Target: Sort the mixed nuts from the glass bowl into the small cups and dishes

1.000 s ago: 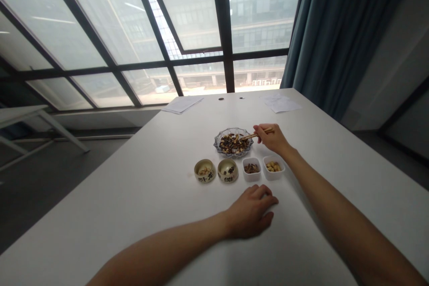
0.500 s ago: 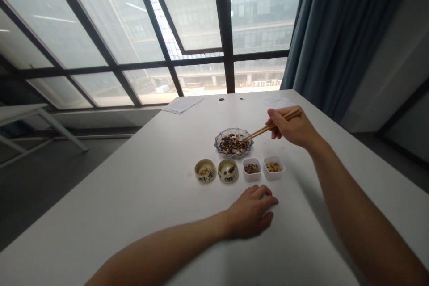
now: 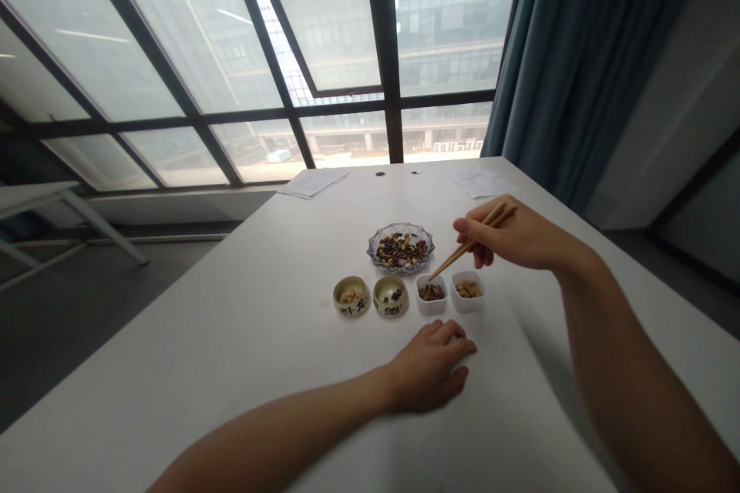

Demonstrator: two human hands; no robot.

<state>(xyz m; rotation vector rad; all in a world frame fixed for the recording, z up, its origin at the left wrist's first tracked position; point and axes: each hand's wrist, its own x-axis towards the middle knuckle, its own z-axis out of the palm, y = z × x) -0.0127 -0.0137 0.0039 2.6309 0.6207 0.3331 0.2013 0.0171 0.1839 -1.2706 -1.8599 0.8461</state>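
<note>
My right hand point(image 3: 500, 235) grips a pair of wooden chopsticks point(image 3: 462, 249). Their tips point down at the rim of a small white square container point(image 3: 432, 307) of dark brown pieces; whether a piece is between the tips is too small to tell. Beside it on the right, a second white container point(image 3: 469, 303) holds tan pieces. Behind them a scalloped glass bowl point(image 3: 373, 256) is full of mixed dark and pale pieces, like seeds and nuts. My left hand point(image 3: 431, 366) rests on the table in front of the containers, fingers spread and holding nothing.
Two round ceramic bowls with dark lettering, the left one point(image 3: 351, 311) and the right one point(image 3: 390, 310), hold a few pieces each. Papers point(image 3: 312, 183) lie at the far left of the white table point(image 3: 260, 293), another sheet point(image 3: 479, 182) at the far right. Windows and a blue curtain stand beyond.
My right hand has brought the chopsticks out of the glass bowl, towards me, to the white container with the dark pieces. My left hand has stayed in place.
</note>
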